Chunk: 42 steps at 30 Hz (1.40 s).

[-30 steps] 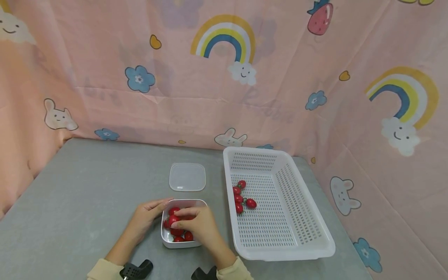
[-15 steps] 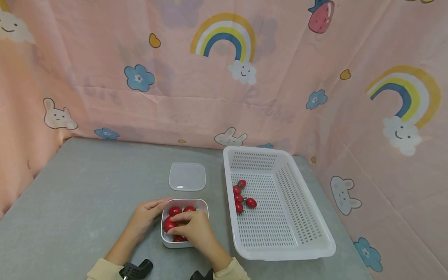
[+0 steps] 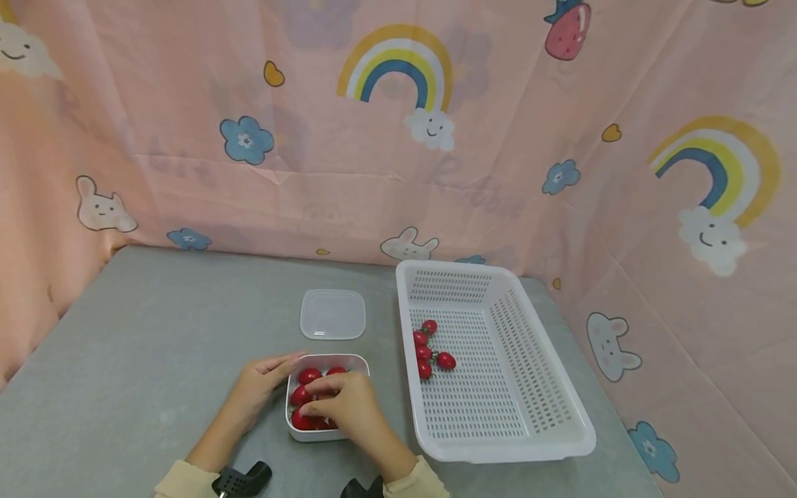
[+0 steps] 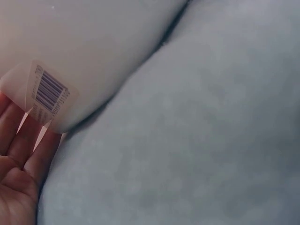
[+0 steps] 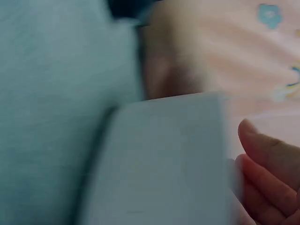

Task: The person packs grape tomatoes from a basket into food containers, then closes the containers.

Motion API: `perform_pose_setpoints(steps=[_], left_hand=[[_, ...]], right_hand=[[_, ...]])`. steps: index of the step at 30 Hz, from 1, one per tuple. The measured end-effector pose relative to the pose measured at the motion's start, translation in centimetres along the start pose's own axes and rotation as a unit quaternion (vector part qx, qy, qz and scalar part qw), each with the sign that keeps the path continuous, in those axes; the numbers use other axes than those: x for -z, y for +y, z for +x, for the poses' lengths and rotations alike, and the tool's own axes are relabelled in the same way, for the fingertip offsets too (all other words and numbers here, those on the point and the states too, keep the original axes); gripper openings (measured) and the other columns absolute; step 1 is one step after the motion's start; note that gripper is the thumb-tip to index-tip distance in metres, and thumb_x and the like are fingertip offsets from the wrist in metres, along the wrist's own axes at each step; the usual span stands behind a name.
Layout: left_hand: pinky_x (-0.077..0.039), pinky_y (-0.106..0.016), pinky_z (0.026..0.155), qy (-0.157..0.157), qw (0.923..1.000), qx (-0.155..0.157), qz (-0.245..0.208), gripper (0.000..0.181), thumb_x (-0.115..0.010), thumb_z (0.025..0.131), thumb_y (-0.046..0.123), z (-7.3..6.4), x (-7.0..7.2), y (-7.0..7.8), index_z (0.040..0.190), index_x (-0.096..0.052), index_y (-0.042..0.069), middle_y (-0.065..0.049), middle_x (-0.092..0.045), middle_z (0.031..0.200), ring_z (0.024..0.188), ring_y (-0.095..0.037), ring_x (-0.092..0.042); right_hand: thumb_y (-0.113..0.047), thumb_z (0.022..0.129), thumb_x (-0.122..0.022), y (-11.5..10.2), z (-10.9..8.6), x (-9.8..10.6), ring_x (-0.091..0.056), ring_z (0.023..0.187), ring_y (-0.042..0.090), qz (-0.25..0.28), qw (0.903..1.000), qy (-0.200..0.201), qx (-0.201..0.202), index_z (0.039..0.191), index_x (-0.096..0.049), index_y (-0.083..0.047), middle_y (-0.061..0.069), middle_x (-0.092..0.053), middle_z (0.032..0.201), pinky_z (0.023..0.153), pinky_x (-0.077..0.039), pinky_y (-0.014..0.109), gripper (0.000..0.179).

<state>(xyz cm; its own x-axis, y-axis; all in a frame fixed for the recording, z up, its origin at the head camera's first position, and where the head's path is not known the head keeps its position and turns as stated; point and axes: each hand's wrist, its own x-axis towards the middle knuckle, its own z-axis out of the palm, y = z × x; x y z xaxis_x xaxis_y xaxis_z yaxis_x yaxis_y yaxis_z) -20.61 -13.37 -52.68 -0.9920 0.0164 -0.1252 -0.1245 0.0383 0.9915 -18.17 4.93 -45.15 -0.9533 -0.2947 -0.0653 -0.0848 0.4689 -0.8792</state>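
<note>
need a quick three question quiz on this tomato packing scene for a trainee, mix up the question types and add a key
1. True or false: the translucent lid is fitted on the white container.
2. How many cherry tomatoes show inside the white perforated basket in the head view? a) two b) five c) nine
3. Fill the gap: the ____ hand touches the container's outer side, while the other reaches in over its rim.

Key
1. False; it lies apart, on the grey tabletop.
2. b
3. left hand
</note>
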Motion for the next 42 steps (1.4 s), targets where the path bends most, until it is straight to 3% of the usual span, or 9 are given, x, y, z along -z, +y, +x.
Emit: perform_pose_setpoints(steps=[7,12,15,21,28,42], left_hand=[[-0.050,-0.015,0.090,-0.002,0.9998,0.004,-0.017,0.039,-0.061,0.099,0.023,0.1,-0.1,0.0,0.124,-0.066,-0.006,0.016,-0.074,0.104,0.101,0.009,-0.064],[-0.050,-0.014,0.089,0.003,0.9999,0.011,-0.010,0.038,-0.062,0.099,0.024,0.1,-0.1,0.0,0.124,-0.067,-0.005,-0.001,-0.074,0.116,0.101,0.010,-0.063],[-0.050,-0.013,0.090,0.003,0.9999,0.013,-0.004,0.038,-0.062,0.098,0.025,0.1,0.0,0.0,0.124,-0.067,-0.004,-0.003,-0.073,0.119,0.102,0.010,-0.063],[-0.050,-0.013,0.089,0.010,0.9998,0.018,-0.002,0.038,-0.062,0.098,0.024,0.0,-0.1,0.0,0.123,-0.067,-0.004,-0.001,-0.074,0.116,0.101,0.010,-0.063],[-0.050,-0.014,0.088,0.013,0.9998,0.016,-0.008,0.037,-0.062,0.098,0.022,-0.1,-0.1,-0.1,0.123,-0.067,-0.005,-0.002,-0.074,0.116,0.099,0.010,-0.063],[-0.051,-0.014,0.088,0.012,0.9996,0.018,-0.017,0.037,-0.063,0.097,0.020,0.1,-0.3,-0.1,0.123,-0.066,-0.006,0.006,-0.075,0.110,0.099,0.009,-0.064]], right_hand=[[-0.014,0.077,-0.085,-3.8,-0.1,3.5,-0.073,0.099,0.025,0.078,0.9959,0.040,0.021,0.100,-0.079,-0.003,0.011,-0.077,0.104,0.080,-0.059,0.024,0.026],[-0.018,0.077,-0.085,-5.4,0.4,6.9,-0.072,0.104,0.022,0.104,0.9906,0.089,0.005,0.101,-0.080,-0.009,0.007,-0.077,0.106,0.089,-0.058,0.032,0.026],[-0.019,0.077,-0.084,-5.5,1.1,8.8,-0.069,0.110,0.018,0.098,0.9877,0.122,-0.007,0.100,-0.081,-0.013,0.003,-0.077,0.106,0.097,-0.054,0.038,0.024],[-0.023,0.082,-0.081,-4.1,2.4,12.9,-0.059,0.125,0.021,0.098,0.9838,0.146,-0.036,0.111,-0.077,-0.013,0.005,-0.074,0.117,0.109,-0.044,0.049,0.031],[-0.024,0.085,-0.079,-1.6,4.0,16.6,-0.058,0.125,0.022,0.086,0.9817,0.162,-0.050,0.116,-0.075,-0.008,0.010,-0.073,0.119,0.110,-0.044,0.045,0.035],[-0.025,0.090,-0.074,3.9,6.3,19.6,-0.056,0.128,0.028,0.063,0.9836,0.147,-0.083,0.127,-0.068,-0.007,0.015,-0.065,0.133,0.113,-0.041,0.047,0.042]])
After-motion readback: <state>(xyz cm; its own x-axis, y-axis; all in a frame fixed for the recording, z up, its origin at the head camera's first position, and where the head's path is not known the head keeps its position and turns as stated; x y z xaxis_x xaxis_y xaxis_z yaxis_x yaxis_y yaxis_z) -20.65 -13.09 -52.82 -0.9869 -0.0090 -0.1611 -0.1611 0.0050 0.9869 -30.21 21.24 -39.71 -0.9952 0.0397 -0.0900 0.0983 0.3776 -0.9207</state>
